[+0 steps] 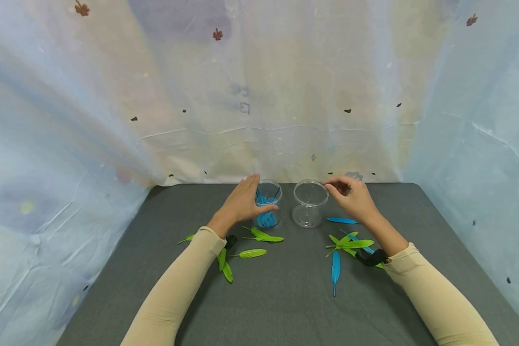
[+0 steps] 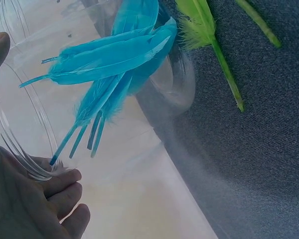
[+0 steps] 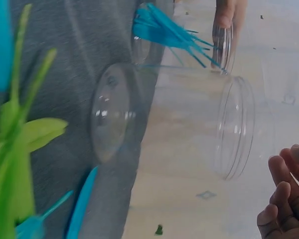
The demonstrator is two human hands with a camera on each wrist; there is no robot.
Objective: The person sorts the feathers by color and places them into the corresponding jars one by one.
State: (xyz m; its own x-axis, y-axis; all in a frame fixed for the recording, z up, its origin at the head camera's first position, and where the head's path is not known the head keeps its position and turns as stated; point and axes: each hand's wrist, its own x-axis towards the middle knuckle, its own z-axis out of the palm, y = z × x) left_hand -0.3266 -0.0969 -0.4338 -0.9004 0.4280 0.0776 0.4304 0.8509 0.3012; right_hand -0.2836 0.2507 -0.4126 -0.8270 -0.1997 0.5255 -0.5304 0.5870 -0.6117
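Note:
My left hand grips the rim of a clear jar from its left side, the thumb lying across the front. Several blue feathers stand in that jar, quills up, as the left wrist view also shows. Just right of it stands a second clear jar, with nothing visible inside. My right hand is beside that jar's rim, fingers loosely bent and thumb near the index fingertip. No feather shows between its fingertips, which appear a little apart from the rim in the right wrist view.
Several green feathers lie near my left forearm. Green feathers and blue feathers are scattered below my right hand. Another blue feather lies right of the second jar. A hanging sheet borders the grey table at the back.

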